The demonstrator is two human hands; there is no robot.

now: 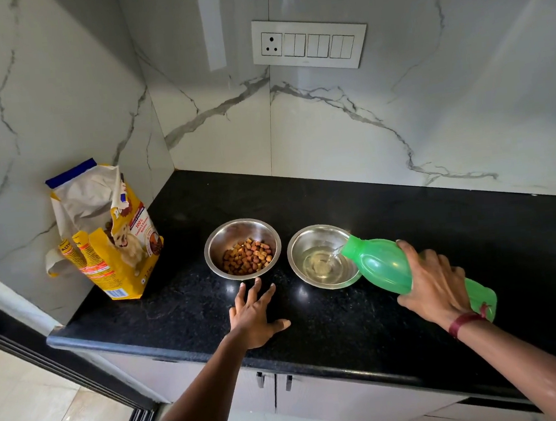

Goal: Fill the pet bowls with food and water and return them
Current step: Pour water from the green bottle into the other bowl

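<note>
Two steel bowls stand side by side on the black counter [184, 307]. The left bowl [220, 238] holds brown kibble. The right bowl [310, 237] holds clear water. My right hand [434, 281] grips a green plastic bottle [377, 265], tilted with its mouth over the right bowl's rim, and a thin stream of water runs into the bowl. My left hand [255, 311] rests flat on the counter just in front of the kibble bowl, fingers spread, holding nothing.
An opened yellow pet food bag [109, 240] stands at the counter's left end against the marble wall. A switch and socket panel [309, 43] is on the back wall. Cabinet doors with handles [274, 380] sit below the counter edge. Tiled floor lies at lower left.
</note>
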